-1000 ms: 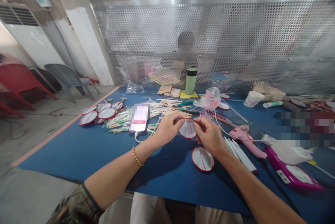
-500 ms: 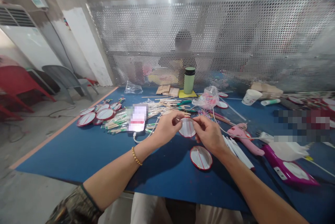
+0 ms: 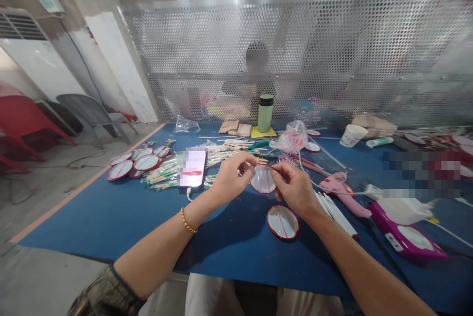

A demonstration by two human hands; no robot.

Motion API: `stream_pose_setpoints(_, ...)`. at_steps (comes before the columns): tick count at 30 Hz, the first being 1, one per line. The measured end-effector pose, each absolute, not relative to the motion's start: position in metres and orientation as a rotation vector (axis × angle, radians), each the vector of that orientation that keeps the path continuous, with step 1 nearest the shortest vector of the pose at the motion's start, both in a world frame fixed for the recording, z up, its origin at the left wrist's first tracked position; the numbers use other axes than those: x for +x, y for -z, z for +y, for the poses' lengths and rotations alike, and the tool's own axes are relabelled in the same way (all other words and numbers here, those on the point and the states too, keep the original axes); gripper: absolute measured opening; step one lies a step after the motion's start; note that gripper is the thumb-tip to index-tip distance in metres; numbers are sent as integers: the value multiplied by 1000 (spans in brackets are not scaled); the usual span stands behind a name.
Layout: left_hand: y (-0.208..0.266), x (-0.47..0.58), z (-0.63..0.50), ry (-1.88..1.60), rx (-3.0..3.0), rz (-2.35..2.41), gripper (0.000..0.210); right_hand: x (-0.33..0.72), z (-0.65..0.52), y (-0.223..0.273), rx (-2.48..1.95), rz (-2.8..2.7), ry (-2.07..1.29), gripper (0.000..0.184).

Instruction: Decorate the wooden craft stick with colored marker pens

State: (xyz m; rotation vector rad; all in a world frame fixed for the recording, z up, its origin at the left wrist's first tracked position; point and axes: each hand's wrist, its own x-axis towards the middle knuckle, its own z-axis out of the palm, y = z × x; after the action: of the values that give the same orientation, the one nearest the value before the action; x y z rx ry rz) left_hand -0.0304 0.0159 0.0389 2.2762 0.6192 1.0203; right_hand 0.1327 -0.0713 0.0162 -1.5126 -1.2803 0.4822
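Between my hands a round white disc with a red rim [image 3: 263, 179] is held up over the table, a thin red line crossing its face. My left hand [image 3: 236, 175], with a gold bead bracelet on the wrist, grips its left edge between curled fingers and thumb. At the upper right rim my right hand [image 3: 293, 188] pinches it; the fingertips are partly hidden. Lying flat on the table below is a second red-rimmed disc [image 3: 283, 222], also with a red line across it.
More red-rimmed discs [image 3: 147, 162] lie at the left, beside wrapped wooden sticks [image 3: 162, 176] and a phone [image 3: 194, 166]. Behind stand a green bottle [image 3: 265, 114] and a perforated metal screen [image 3: 199, 60]. To the right are a pink glue gun [image 3: 345, 195], a paper cup [image 3: 353, 136] and a purple power strip [image 3: 406, 237].
My left hand has shifted very slightly left along the disc's edge. The right hand keeps its pinch, and the view has moved slightly.
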Motion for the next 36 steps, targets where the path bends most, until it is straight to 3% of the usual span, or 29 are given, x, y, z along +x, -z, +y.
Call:
stream_pose_setpoints(5, -42, -36, 15, -737, 2681, 465, 7, 138, -70, -14, -1572, -1284, -376, 14)
stream_pose_setpoints(11, -34, -29, 7, -330, 2988, 695, 20, 139, -67, -6, -1565, -1412, -139, 14)
stream_pose_setpoints(17, -36, -25, 1, -192, 3033, 780, 23, 135, -65, -3, -1548, -1488, 41, 14)
stream_pose_setpoints(29, -29, -23, -3, -273, 2984, 1016, 22, 129, -64, -1, -1521, -1449, -42, 15)
stream_pose_setpoints(36, -42, -30, 11, -796, 2761, 1031, 10, 140, -65, -3, -1556, -1359, -85, 14)
